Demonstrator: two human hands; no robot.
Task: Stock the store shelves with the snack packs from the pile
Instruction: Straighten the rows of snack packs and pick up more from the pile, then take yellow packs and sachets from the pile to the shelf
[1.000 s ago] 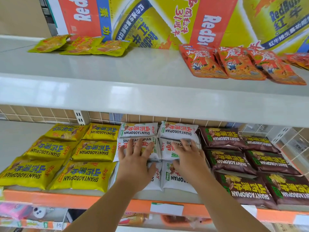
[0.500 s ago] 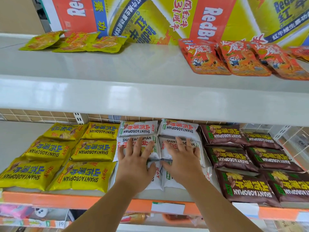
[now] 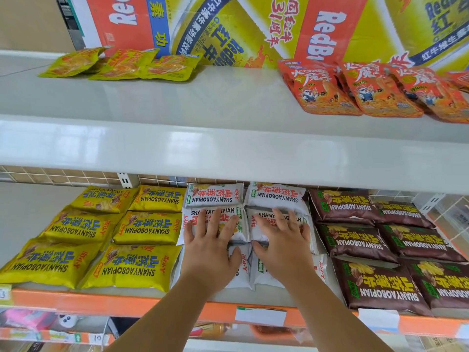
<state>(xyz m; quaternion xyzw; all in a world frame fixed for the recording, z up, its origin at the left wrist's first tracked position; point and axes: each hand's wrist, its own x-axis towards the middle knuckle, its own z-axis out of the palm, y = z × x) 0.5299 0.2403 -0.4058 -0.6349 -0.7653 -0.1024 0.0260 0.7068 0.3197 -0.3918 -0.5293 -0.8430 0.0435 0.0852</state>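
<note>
Left hand [image 3: 210, 247] and right hand [image 3: 281, 247] lie flat, fingers spread, pressing the middle row of white SHANYAOBOPIAN packs [image 3: 213, 198] on the lower shelf [image 3: 76, 301], between the yellow packs [image 3: 147, 227] and brown packs [image 3: 355, 240]. Likely light, puffy, slick film with crushable chips. Take hold at the seam edges.

glossy plastic snack packs [image 3: 142, 266], smooth shiny shelf [image 3: 203, 146]

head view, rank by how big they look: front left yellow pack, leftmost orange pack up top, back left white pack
1. front left yellow pack and leftmost orange pack: look about alike, unranked
2. back left white pack: clearly smallest
</note>
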